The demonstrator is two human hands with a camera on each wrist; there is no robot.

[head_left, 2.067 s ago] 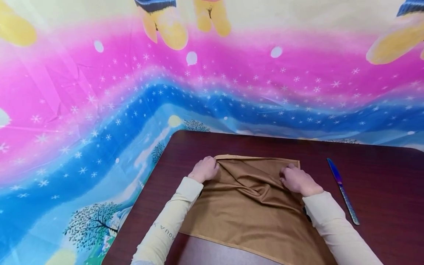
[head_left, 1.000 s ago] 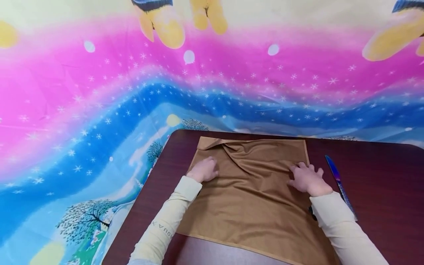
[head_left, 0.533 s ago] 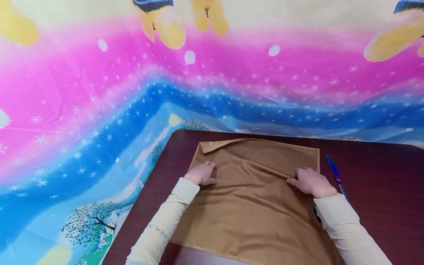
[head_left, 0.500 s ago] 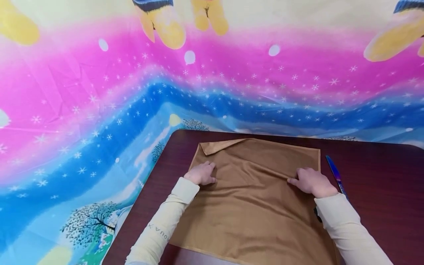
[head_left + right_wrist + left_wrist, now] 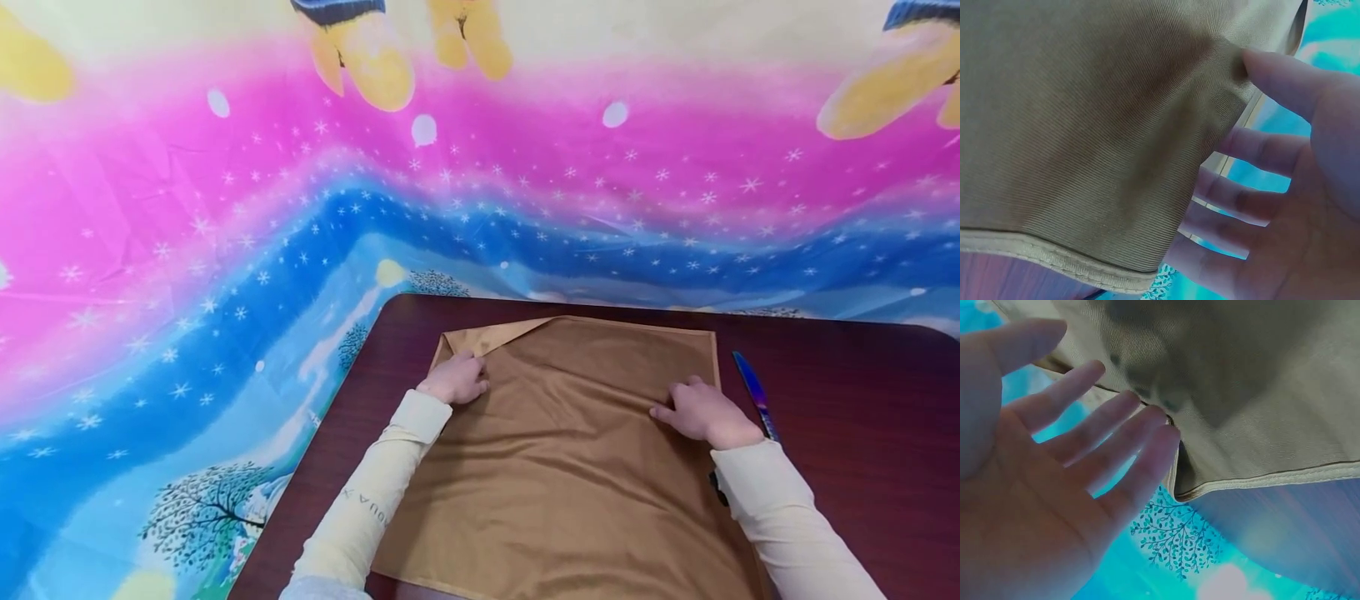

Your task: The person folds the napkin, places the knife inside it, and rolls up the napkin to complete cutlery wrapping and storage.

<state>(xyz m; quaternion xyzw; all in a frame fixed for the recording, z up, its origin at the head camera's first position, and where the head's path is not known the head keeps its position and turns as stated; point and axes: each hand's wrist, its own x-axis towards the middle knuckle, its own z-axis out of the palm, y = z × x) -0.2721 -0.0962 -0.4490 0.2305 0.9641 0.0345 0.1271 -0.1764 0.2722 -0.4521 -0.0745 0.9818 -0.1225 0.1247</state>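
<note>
A brown hemmed cloth [image 5: 570, 467] lies wrinkled on the dark table. Its far left corner is turned over in a flap [image 5: 491, 337]. My left hand [image 5: 453, 379] is at that flap. Its fingers [image 5: 1141, 434] are loosely extended by the hem in the left wrist view, the thumb apart from them. Near the far right corner, my right hand [image 5: 705, 412] pinches a ridge of the cloth. In the right wrist view the thumb presses one face of it, and the fingertips are hidden behind the fold.
To the right of the cloth is a table knife [image 5: 752, 387] with a shiny blue-purple blade; my right wrist covers its handle. The wood-look table [image 5: 847, 400] ends at the back against a printed pink and blue backdrop [image 5: 525, 167].
Both hands let the far edge go from its earlier fold. The cloth has spread away and to the right with my right hand. Lately my left hand moved forward to the flap, which now lies flatter.
</note>
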